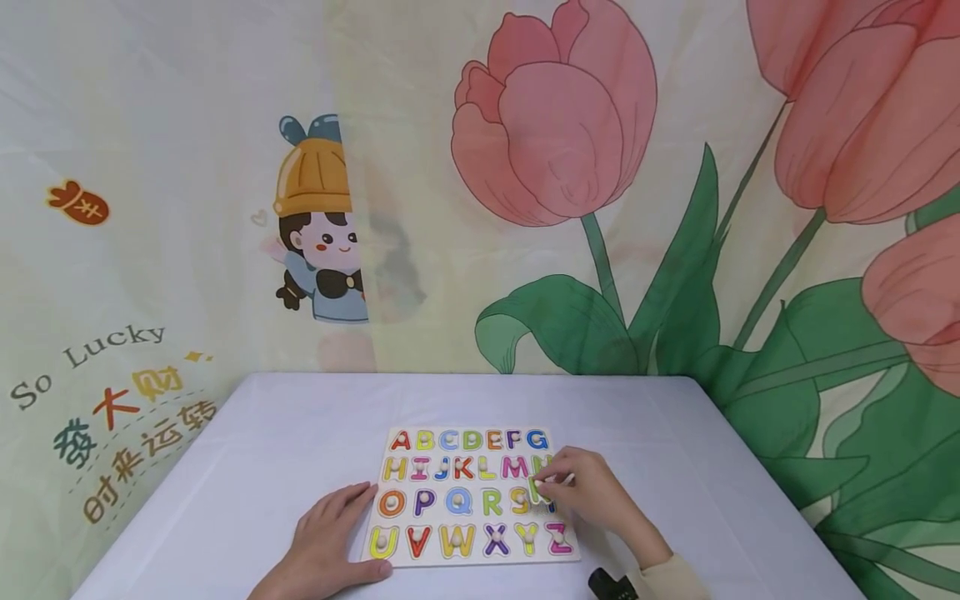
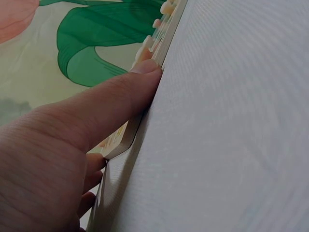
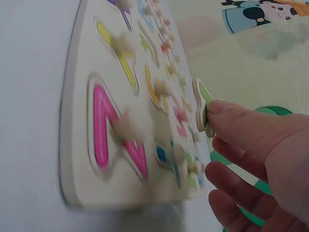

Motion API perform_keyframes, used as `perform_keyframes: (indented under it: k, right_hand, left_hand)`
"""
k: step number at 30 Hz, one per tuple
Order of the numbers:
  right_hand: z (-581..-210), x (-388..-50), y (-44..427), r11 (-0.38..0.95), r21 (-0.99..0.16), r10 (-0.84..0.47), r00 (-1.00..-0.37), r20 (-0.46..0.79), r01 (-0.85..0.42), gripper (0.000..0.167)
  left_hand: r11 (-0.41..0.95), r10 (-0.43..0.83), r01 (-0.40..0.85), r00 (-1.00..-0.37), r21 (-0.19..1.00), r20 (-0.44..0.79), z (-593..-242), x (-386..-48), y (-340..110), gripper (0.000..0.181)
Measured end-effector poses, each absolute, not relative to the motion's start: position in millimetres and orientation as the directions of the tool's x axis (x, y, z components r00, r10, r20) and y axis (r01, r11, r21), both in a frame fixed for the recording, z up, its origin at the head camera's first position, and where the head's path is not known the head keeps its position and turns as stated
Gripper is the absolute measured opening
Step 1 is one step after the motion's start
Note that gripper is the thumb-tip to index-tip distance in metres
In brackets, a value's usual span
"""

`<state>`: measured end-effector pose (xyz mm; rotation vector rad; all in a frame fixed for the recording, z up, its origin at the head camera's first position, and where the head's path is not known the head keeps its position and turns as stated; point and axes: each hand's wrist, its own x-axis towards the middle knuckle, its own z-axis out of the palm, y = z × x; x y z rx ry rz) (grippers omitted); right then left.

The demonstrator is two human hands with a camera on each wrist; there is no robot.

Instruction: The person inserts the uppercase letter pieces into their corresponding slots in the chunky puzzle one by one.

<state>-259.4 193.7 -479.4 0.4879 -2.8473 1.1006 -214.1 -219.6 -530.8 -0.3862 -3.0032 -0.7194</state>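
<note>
A white alphabet puzzle board [image 1: 472, 563] lies on the table, its colourful letter pieces fitted with small knobs. My right hand [image 1: 588, 487] pinches a green letter piece [image 3: 203, 106] between thumb and fingers, raised off the board near its right side. Which letter it is, I cannot tell for sure. Close by are the pink Z [image 1: 559, 538] and the orange S [image 1: 520, 501]. At the board's lower left corner rests my left hand [image 1: 322, 537]; its straight thumb [image 2: 111, 104] touches the near edge, and the other fingers lie along the left edge.
A white cloth covers the table [image 1: 262, 450]. Behind it hangs a backdrop printed with tulips [image 1: 577, 142] and a cartoon child [image 1: 322, 242]. A small black device [image 1: 611, 585] sits by the right wrist.
</note>
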Motion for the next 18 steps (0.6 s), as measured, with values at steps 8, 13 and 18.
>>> perform_keyframes:
  k: [8, 13, 18]
  right_hand:
    - [-487.7, -262.3, 162.8, 0.689, -0.639, -0.299, -0.938, 0.178, -0.341, 0.006]
    - [-494.0, -264.3, 147.5, 0.673, -0.651, -0.316, -0.932, 0.177, -0.352, 0.006]
    - [-498.6, -263.8, 135.9, 0.655, -0.672, -0.321, -0.933, 0.165, -0.344, 0.006]
  left_hand:
    - [0.862, 0.231, 0.245, -0.969, 0.444, 0.088, -528.8, -212.8, -219.2, 0.121]
    - [0.863, 0.23, 0.244, -0.969, 0.442, 0.088, -528.5, -212.8, -219.5, 0.12]
    - [0.865, 0.224, 0.233, -0.972, 0.444, 0.074, -529.4, -213.9, -218.3, 0.121]
